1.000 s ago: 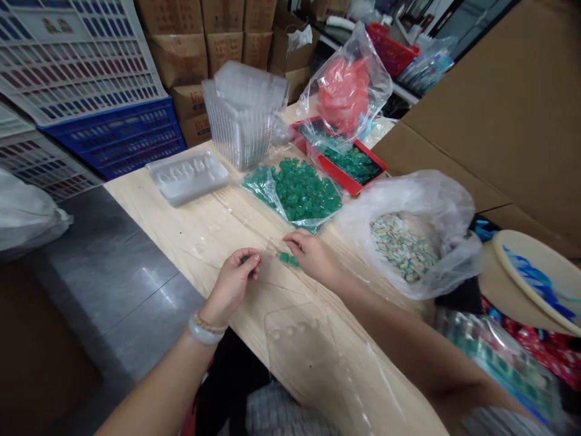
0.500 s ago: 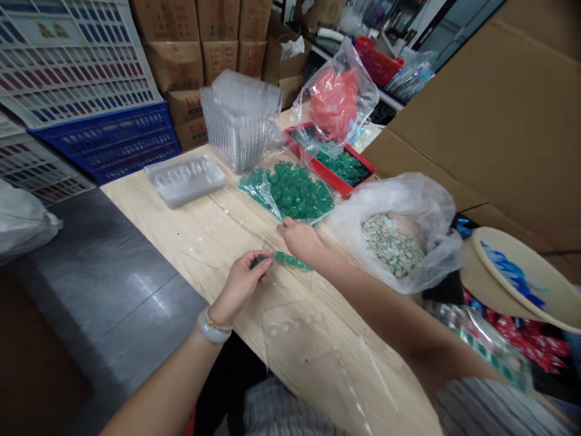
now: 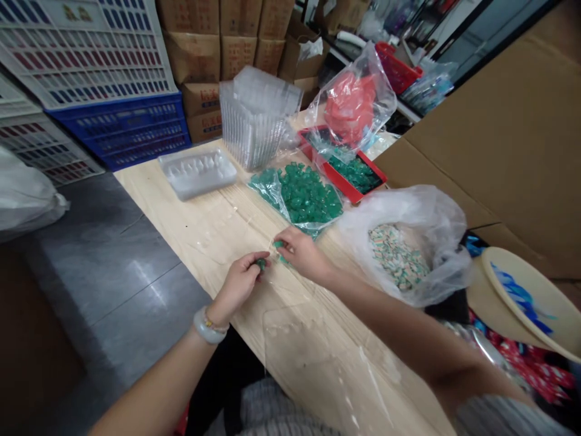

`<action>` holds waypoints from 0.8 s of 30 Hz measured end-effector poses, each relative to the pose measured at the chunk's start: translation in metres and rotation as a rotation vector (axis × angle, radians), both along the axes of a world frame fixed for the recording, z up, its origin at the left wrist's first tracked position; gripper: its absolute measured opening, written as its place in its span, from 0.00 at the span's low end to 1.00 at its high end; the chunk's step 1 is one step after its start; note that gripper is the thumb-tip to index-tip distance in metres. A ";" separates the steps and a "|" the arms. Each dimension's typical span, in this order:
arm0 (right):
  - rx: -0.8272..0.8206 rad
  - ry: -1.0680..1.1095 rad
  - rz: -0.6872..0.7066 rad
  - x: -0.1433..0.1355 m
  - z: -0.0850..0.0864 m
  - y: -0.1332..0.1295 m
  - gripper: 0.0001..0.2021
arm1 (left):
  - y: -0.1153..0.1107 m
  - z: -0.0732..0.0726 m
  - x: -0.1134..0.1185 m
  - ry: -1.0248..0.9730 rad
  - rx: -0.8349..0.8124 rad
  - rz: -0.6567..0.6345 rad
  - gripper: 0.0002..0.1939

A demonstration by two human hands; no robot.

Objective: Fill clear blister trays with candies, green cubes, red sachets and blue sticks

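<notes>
Over the table, my left hand (image 3: 241,277) is closed around dark green plastic pieces (image 3: 260,264) that show at its fingertips. Just to its right, my right hand (image 3: 303,253) pinches a small green plastic piece (image 3: 278,243). Under its fingers a bit of another green piece (image 3: 284,259) shows; the rest of that row is hidden. Beyond both hands lies a clear bag with a heap of green plastic pieces (image 3: 308,194). Close to me, a thin clear plastic tray (image 3: 295,333) rests on the wooden table (image 3: 204,224).
At the back stand stacked clear trays (image 3: 254,121) and a white tray (image 3: 197,172). A red box (image 3: 338,175) holds more green pieces. On the right are a plastic bag (image 3: 436,212) of small pale pieces and a cream basin (image 3: 535,309). Crates (image 3: 131,130) and cartons (image 3: 193,57) stand behind.
My right hand has come back from the edge of the green heap toward my left hand, now with a green piece in its fingertips. It covers the row seen before.
</notes>
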State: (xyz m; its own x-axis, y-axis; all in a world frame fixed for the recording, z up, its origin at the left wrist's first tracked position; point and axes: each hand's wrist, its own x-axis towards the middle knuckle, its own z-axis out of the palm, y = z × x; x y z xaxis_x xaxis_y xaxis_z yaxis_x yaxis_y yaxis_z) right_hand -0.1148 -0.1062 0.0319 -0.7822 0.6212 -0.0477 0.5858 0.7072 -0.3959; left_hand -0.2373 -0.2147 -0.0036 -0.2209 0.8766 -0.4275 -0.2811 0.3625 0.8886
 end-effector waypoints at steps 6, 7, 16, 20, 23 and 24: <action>-0.008 0.048 -0.057 0.008 -0.026 -0.016 0.08 | 0.001 -0.007 0.003 0.249 0.016 -0.016 0.16; 0.006 0.030 -0.030 0.007 -0.028 -0.015 0.08 | 0.002 -0.007 0.003 0.268 0.015 -0.019 0.15; -0.041 0.000 0.002 0.006 -0.017 -0.010 0.11 | 0.001 -0.007 0.003 0.277 0.029 0.041 0.11; -0.302 0.360 -0.098 0.006 -0.007 -0.024 0.10 | 0.002 0.003 0.001 0.084 0.058 0.101 0.09; -0.568 0.547 -0.151 -0.005 -0.011 -0.032 0.09 | 0.009 0.011 -0.001 -0.091 0.078 0.113 0.10; -0.621 0.598 -0.191 -0.011 -0.013 -0.032 0.09 | 0.013 0.014 -0.003 -0.106 0.077 0.117 0.11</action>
State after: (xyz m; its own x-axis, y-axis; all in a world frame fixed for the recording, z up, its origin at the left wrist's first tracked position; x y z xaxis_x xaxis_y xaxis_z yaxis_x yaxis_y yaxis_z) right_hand -0.1255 -0.1381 0.0191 -0.6694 0.7420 -0.0362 0.2434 0.1730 -0.9544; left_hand -0.2400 -0.2020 0.0101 -0.2801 0.8787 -0.3867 -0.4111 0.2542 0.8754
